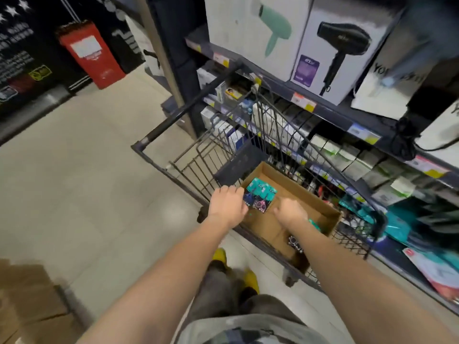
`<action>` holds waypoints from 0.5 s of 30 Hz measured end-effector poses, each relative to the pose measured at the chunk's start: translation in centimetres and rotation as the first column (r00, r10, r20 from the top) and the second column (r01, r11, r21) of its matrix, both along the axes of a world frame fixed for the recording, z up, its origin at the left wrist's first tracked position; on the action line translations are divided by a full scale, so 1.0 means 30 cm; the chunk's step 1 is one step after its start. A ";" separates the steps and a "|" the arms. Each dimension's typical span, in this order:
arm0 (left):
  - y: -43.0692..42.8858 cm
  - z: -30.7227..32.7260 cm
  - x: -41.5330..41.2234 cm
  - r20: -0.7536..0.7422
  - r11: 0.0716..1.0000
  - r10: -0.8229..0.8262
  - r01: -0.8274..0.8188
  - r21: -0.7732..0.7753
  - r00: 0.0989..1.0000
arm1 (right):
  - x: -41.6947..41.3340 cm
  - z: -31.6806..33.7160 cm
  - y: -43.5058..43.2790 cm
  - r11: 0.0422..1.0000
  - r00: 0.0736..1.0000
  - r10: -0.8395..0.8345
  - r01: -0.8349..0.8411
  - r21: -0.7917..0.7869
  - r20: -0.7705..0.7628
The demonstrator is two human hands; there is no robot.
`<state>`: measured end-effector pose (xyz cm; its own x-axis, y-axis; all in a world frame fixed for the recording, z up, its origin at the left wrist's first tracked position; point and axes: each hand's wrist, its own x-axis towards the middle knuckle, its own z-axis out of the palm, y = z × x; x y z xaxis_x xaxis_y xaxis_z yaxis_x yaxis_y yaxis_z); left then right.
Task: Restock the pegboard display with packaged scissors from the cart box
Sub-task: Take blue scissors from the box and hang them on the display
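Filling the right side, dark metal store shelving (330, 109) carried white cartons printed with hair dryers (258, 33) on its upper shelf and rows of smaller boxes below. A dark wire shopping cart (275, 127) stood just beside the shelving on the pale tiled floor (87, 170), its handle bar pointing to the far left. An open brown cardboard box (325, 212) sat inside the cart basket. A small stack of teal-carded packaged scissors (260, 197) lay in the box's far left corner, with a loose teal pack (315, 224) and a small dark item (295, 243) further right in the box. The hands were apart, both reaching into the box. The left hand (227, 204) lay at the left edge of the stack, fingers curled down over it; whether they clasped the packs or the box rim could not be told. The right hand (290, 212) hung just right of the stack, blurred, fingers bent downward, its grip impossible to tell.
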<state>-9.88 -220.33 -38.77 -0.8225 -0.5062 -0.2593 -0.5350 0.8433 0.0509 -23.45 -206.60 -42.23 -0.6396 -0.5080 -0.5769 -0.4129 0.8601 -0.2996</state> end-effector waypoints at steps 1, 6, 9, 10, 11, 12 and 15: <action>-0.039 -0.028 -0.036 0.011 1.000 -0.022 0.022 0.015 1.000 | -0.016 -0.018 -0.026 0.999 0.999 -0.039 0.039 -0.001 0.012; -0.205 -0.184 -0.186 0.091 0.986 -0.157 0.151 0.071 0.983 | -0.076 -0.121 -0.131 0.977 0.977 -0.209 0.207 0.051 0.034; -0.277 -0.263 -0.261 0.141 0.964 -0.252 0.235 0.125 0.957 | -0.096 -0.177 -0.189 0.941 0.944 -0.325 0.318 0.114 0.053; -0.298 -0.285 -0.285 0.156 0.958 -0.263 0.239 0.156 0.952 | -0.102 -0.198 -0.208 0.929 0.932 -0.357 0.347 0.128 0.065; -0.314 -0.309 -0.309 0.168 0.954 -0.260 0.227 0.195 0.951 | -0.109 -0.216 -0.227 0.917 0.919 -0.388 0.376 0.137 0.077; -0.327 -0.335 -0.331 0.178 0.951 -0.235 0.188 0.243 0.956 | -0.117 -0.240 -0.244 0.905 0.905 -0.416 0.402 0.139 0.087; -0.355 -0.419 -0.393 0.193 0.926 -0.099 0.019 0.378 0.976 | -0.156 -0.335 -0.290 0.882 0.876 -0.468 0.454 0.128 0.119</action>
<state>-21.66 -230.98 -51.35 -0.7567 -0.2923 -0.5847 -0.5171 0.8149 0.2619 -28.14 -215.32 -52.28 -0.6956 -0.1151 -0.7091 0.0778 0.9692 -0.2336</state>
